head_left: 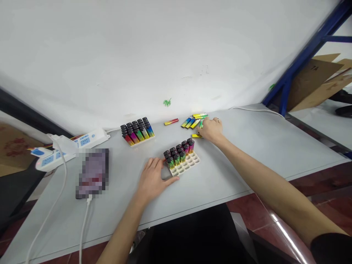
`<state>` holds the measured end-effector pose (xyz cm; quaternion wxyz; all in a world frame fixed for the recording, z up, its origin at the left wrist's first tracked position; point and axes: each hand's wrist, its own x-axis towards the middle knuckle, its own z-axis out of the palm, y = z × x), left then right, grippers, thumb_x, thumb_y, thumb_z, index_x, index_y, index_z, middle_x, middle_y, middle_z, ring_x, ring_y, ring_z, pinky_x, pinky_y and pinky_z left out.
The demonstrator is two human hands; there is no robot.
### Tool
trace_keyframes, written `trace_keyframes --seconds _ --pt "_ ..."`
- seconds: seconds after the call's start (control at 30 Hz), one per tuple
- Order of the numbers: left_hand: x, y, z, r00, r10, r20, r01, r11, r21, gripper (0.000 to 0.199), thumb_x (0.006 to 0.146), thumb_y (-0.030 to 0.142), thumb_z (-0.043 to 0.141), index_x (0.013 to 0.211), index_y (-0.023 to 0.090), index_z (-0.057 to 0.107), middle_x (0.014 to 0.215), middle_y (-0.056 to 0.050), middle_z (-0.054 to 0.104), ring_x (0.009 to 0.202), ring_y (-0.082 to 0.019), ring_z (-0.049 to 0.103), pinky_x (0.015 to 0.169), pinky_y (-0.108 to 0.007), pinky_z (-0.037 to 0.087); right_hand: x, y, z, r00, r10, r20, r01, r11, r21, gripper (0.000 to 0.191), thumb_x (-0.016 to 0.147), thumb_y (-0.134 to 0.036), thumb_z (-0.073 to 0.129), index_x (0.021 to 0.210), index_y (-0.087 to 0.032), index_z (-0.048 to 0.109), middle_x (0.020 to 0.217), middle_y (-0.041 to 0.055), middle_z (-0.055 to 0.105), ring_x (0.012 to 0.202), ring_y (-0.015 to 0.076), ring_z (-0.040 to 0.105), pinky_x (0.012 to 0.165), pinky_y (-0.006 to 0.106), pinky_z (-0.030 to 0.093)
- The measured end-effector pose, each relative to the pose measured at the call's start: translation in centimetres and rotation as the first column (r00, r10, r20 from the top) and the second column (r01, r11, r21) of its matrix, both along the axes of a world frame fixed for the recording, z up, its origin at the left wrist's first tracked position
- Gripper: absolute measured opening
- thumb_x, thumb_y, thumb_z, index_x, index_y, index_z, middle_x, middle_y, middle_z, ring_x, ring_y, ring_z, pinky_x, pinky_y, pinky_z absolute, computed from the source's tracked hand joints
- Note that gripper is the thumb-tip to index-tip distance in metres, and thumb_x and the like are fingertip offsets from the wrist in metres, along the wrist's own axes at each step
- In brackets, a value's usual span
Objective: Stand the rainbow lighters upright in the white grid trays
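A white slotted tray (183, 169) sits near the table's middle, partly filled with upright black-topped lighters (180, 152), green and pink ones among them; its front and right slots are bare. My left hand (152, 179) holds the tray at its left end, fingertips at the side and thumb along the front corner. My right hand (213, 129) reaches to the loose lighters (190, 123) lying by the wall. Its fingers are curled down onto a green lighter (201, 123), mostly hidden by the hand. A yellow lighter (196, 136) lies just below those fingers.
A second tray of colourful lighters (138, 132) stands at the back left. A red-yellow lighter (171, 121) lies alone near the wall. On the left are a power strip (82, 145), a blurred phone (93, 174) and white cables (85, 227). Cardboard boxes (316, 79) stand beyond a blue frame.
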<state>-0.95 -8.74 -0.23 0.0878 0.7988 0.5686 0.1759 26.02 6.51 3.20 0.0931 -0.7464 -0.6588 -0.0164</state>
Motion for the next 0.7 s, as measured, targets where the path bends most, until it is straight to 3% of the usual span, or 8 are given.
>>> trace_keyframes --seconds 0.13,0.23,0.37,0.47,0.6,0.63,0.7 --pt "0.0 0.0 0.0 1.0 0.002 0.0 -0.002 1.0 -0.006 0.061 0.077 0.075 0.062 0.103 0.019 0.056 0.098 -0.007 0.058 0.099 -0.03 0.052 0.083 -0.043 0.046 0.0 0.0 0.2 0.984 -0.115 -0.136 0.116 0.993 -0.001 0.047 0.079 -0.033 0.064 0.117 -0.007 0.059 0.104 0.0212 0.071 0.112 0.0363 0.059 0.092 0.041 0.04" --pt "0.0 0.0 -0.1 1.0 0.006 0.004 -0.006 1.0 -0.009 0.062 0.077 0.075 0.062 0.103 0.02 0.057 0.098 -0.007 0.058 0.099 -0.03 0.052 0.083 -0.043 0.046 0.7 -0.4 0.3 0.941 -0.095 -0.324 0.107 0.994 0.021 0.034 0.078 -0.027 0.064 0.109 -0.013 0.065 0.101 0.0157 0.073 0.101 0.0306 0.065 0.083 0.037 0.045" --pt "0.0 -0.1 -0.1 1.0 0.012 0.002 -0.012 1.0 -0.007 0.064 0.076 0.075 0.063 0.105 0.019 0.057 0.098 -0.007 0.058 0.098 -0.03 0.052 0.082 -0.043 0.046 1.8 -1.3 0.6 0.785 -0.001 -0.62 0.061 0.995 0.076 0.018 0.078 -0.02 0.063 0.094 -0.017 0.069 0.089 0.0084 0.073 0.079 0.0219 0.067 0.071 0.032 0.049" --pt "0.0 -0.1 0.0 1.0 0.012 -0.001 -0.012 1.0 -0.006 0.063 0.076 0.074 0.064 0.107 0.019 0.057 0.098 -0.007 0.058 0.098 -0.029 0.053 0.082 -0.042 0.047 2.4 -2.1 0.9 0.522 0.007 -0.853 0.052 0.998 0.04 0.016 0.077 -0.018 0.066 0.093 -0.016 0.067 0.079 0.0041 0.069 0.069 0.018 0.067 0.064 0.029 0.051" --pt "0.0 0.0 0.1 1.0 0.009 -0.009 -0.009 1.0 0.001 0.064 0.076 0.074 0.065 0.109 0.019 0.056 0.097 -0.007 0.058 0.097 -0.029 0.053 0.082 -0.042 0.046 2.7 -2.7 0.7 0.014 0.068 -0.998 0.001 0.998 0.068 0.019 0.073 -0.016 0.072 0.087 -0.019 0.059 0.076 -0.0001 0.066 0.071 0.0154 0.07 0.073 0.029 0.055" --pt "0.1 0.0 0.1 1.0 0.008 -0.013 -0.008 1.0 0.0 0.064 0.076 0.073 0.064 0.109 0.019 0.056 0.097 -0.006 0.058 0.097 -0.029 0.053 0.082 -0.042 0.046 2.6 -2.8 0.5 -0.078 0.079 -0.994 -0.012 0.997 0.08 0.022 0.072 -0.016 0.073 0.089 -0.02 0.059 0.076 -0.0008 0.066 0.071 0.0148 0.069 0.075 0.029 0.056" --pt "0.0 0.0 0.1 1.0 0.009 -0.023 -0.009 1.0 -0.004 0.063 0.077 0.073 0.064 0.109 0.019 0.056 0.097 -0.007 0.058 0.097 -0.03 0.052 0.081 -0.043 0.046 2.6 -3.0 0.3 -0.169 0.077 -0.983 -0.076 0.993 0.091 0.025 0.072 -0.016 0.072 0.094 -0.02 0.062 0.076 -0.001 0.066 0.07 0.0133 0.067 0.076 0.028 0.057"
